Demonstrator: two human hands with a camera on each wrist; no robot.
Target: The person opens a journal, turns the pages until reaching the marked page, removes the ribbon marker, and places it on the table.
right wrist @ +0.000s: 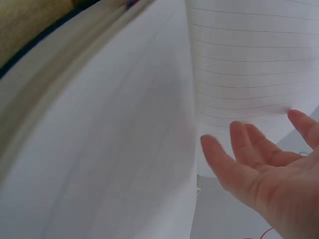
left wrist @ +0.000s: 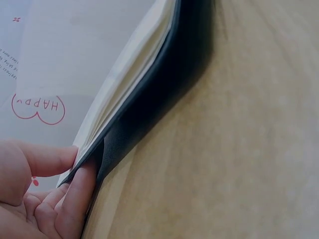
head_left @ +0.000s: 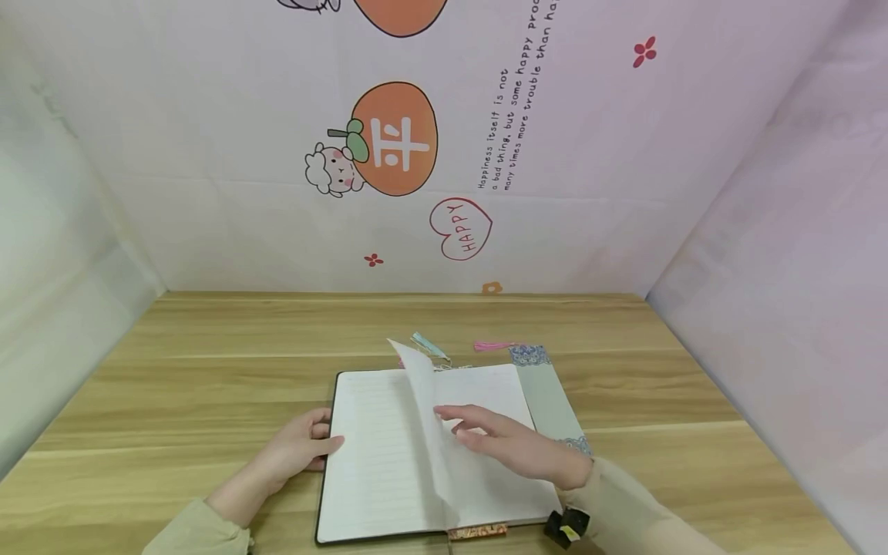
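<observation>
notebook [head_left: 378, 455] lies open on the table [head_left: 173, 385]; the left hand [head_left: 297, 445] pinches its left edge, the right hand [head_left: 506, 443], fingers slightly apart, is at a raised page [head_left: 430, 439].

Booth [head_left: 784, 254] with table [head_left: 208, 385], printed walls [head_left: 576, 231]

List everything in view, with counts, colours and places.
Notebook: 1, white pages, dark cover, open, foreground
Raised page: 1 or more, white, mid-notebook
Tassels: 2, pale blue and pink, beyond notebook
Flat piece: 1, greenish and blue, notebook's right edge
Patterned strip: 1, brownish, notebook's near edge
Table: 1, brown, beneath notebook
Cloth walls: 3, whitish, back and sides
Wall prints: several, multicoloured, back wall
Small object: 1, mostly black, notebook's near right corner
Sleeves: 2, pale beige, both forearms
Left hand: 1, pinching notebook's left edge
Right hand: 1, near raised page
</observation>
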